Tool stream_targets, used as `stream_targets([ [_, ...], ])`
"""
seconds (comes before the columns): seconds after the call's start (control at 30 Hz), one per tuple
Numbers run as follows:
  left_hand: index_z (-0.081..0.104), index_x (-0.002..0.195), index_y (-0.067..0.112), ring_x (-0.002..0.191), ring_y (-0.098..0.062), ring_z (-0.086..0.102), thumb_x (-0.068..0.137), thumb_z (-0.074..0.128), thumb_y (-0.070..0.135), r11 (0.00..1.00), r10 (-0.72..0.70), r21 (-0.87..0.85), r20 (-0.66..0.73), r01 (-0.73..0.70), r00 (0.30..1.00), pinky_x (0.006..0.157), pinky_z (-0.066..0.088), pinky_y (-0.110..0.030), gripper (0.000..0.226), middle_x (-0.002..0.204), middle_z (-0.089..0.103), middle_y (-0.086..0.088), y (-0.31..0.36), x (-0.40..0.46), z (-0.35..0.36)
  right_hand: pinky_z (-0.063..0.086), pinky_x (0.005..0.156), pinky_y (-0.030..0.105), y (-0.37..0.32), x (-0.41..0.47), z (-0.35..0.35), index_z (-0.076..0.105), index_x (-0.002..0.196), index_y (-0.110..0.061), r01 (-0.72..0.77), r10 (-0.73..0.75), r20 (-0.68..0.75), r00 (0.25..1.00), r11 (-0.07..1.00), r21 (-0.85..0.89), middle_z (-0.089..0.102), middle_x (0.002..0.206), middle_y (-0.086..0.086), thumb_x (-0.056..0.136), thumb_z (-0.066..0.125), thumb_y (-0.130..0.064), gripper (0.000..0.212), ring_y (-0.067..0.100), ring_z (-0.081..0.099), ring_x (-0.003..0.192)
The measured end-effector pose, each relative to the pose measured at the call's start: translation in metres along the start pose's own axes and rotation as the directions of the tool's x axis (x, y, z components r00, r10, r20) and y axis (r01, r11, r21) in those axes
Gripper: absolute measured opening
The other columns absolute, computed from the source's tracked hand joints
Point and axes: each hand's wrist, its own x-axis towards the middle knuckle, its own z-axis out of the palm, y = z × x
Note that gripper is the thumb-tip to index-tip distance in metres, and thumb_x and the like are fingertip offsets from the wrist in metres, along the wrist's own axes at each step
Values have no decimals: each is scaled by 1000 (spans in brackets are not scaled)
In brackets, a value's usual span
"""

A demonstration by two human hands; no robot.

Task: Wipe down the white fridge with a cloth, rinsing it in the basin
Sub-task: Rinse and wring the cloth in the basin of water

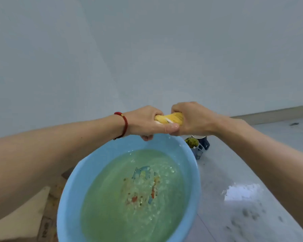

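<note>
Head view: looks down along two bare forearms to a basin on the floor, with a pale wall behind.
Cloth (169, 118): a yellow cloth with white stripes, twisted into a tight rope between the two hands, held in the air above the far rim of the basin.
Left hand (143, 122): wrapped around the left end of the cloth, fingers (147, 137) curled under and clamped on it; a red cord bracelet (124, 124) sits on that wrist.
Right hand (193, 118): wrapped around the right end, fingers clamped on the cloth, its thumb meeting the left thumb below the twist.
Why held so: the hands look set against each other to wring the cloth, and holding it over the basin should let the squeezed water fall back in, not onto the floor.
Basin (72, 186): light blue, round, filled with greenish cloudy water (108, 198); the surface is broken by ripples and small bubbles at the middle, over a coloured pattern on the bottom.
Step, as I judge it: the rinse is finishing, and the wiping of the fridge comes next.
Fridge: cannot tell whether the pale surface ahead is the fridge or a wall.
Floor (234, 172): grey, with a wet glare patch and dark smudges to the right of the basin.
Beyond the basin: a small dark crate (202, 147) with a yellow-green item, too small to name.
Lower left: brown cardboard (24, 215) lying beside the basin.
</note>
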Motion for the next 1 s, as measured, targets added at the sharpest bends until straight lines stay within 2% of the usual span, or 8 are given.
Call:
stream_targets([
  [0.17,64,107,14,89,-30,73,82,80,41,970,166,-188,39,-156,985,73,63,-51,40,99,69,-13,108,17,-53,48,61,20,11,-29,-133,66,97,-32,-236,184,177,967,909,345,70,82,-10,70,92,-44,39,5,64,71],
  [0.27,58,121,13,95,-41,70,86,76,23,893,246,-398,47,-208,968,81,60,-57,41,110,66,-23,174,-3,-80,48,59,21,-10,-68,-212,67,105,-26,-333,266,200,943,749,573,69,79,-8,75,92,-40,41,7,64,70],
  [0.43,60,120,12,69,-9,63,77,63,-16,721,233,-661,-53,-209,971,63,55,-27,51,89,66,-2,301,-70,-133,51,83,38,-88,-153,-326,66,128,-19,-377,463,151,873,447,811,74,104,4,95,64,-49,44,21,70,96],
  [0.5,59,122,19,69,-12,62,72,63,-7,658,209,-733,-41,-171,977,62,54,-24,56,90,67,-7,353,-104,-165,50,99,44,-134,-179,-377,65,134,-20,-355,562,142,815,289,889,72,125,9,103,55,-45,42,27,67,115],
  [0.57,57,125,26,73,-14,63,67,62,2,659,243,-728,-32,-190,969,67,56,-25,64,96,68,-11,394,-135,-190,51,100,42,-182,-199,-419,69,129,-18,-349,676,108,729,232,908,72,123,13,108,51,-35,33,26,67,113],
  [0.7,61,124,31,95,-18,70,68,60,-4,683,543,-611,57,-401,838,82,58,-31,66,114,68,-3,480,-198,-257,58,85,32,-284,-250,-516,72,119,-28,-386,892,28,452,168,907,77,107,-3,109,48,-26,26,12,72,98],
  [0.8,67,120,30,112,-19,67,69,56,-9,603,716,-539,41,-587,697,94,56,-38,65,117,69,5,530,-228,-272,58,82,33,-329,-295,-554,74,113,-34,-339,980,-89,178,146,930,77,102,-10,107,52,-35,23,12,70,97],
  [1.0,61,93,23,74,-21,62,68,61,-5,463,880,-542,181,-702,440,69,55,-49,37,86,66,1,591,-296,-243,58,70,40,-394,-414,-587,67,111,2,294,920,-59,-387,183,938,75,95,18,107,51,-14,23,29,72,83],
])
